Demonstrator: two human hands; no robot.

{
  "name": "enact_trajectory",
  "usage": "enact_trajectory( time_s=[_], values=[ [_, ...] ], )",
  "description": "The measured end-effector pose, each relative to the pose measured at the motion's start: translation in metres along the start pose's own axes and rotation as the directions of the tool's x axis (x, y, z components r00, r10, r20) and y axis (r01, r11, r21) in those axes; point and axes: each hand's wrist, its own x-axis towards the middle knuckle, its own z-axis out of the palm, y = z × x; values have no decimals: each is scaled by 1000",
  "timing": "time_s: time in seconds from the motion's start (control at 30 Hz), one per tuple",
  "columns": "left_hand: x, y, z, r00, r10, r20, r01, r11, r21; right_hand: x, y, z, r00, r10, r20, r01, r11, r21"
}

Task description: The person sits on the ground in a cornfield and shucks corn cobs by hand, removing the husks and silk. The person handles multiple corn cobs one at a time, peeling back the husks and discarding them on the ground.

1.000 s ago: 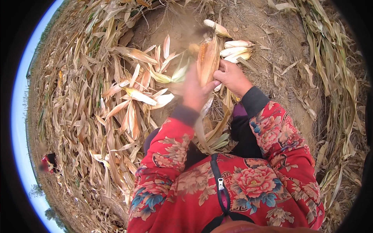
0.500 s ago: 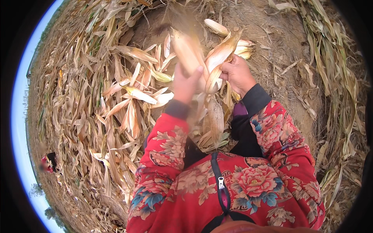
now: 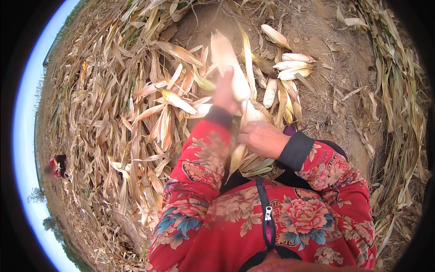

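Note:
My left hand (image 3: 225,93) is wrapped round a pale ear of corn (image 3: 225,52), which tilts up and away to the left. Slightly blurred, its fingers are partly hidden behind the ear. Closer to my body, my right hand (image 3: 264,138) is closed on the corn husk (image 3: 250,113) hanging from the ear's lower end. Peeled strips of this husk spread below both hands, and one narrow strip stands along the ear's right side.
Several bare ears (image 3: 297,65) lie on the soil to the right of my hands. Opened husks (image 3: 167,102) are heaped on the left among dry stalks (image 3: 95,118). Another row of stalks (image 3: 398,81) runs along the right. A person (image 3: 58,166) is far off at the left.
My right hand has come down toward my body, drawing husk off the ear. More of the pale ear shows now. The ears on the ground at right are less covered from view.

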Motion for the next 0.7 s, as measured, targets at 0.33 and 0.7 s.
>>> enact_trajectory(
  time_s=[0.33, 0.7],
  values=[
    [-43, -5, 34, 961, -26, 274, -55, 956, 287, -11, 63, -78, 673, 662, -329, -12, 455, 891],
    [-45, -18, 27, 915, 97, 391, -327, 745, 581, -12, 72, -84, 662, 680, -315, -40, 451, 892]
  ],
)
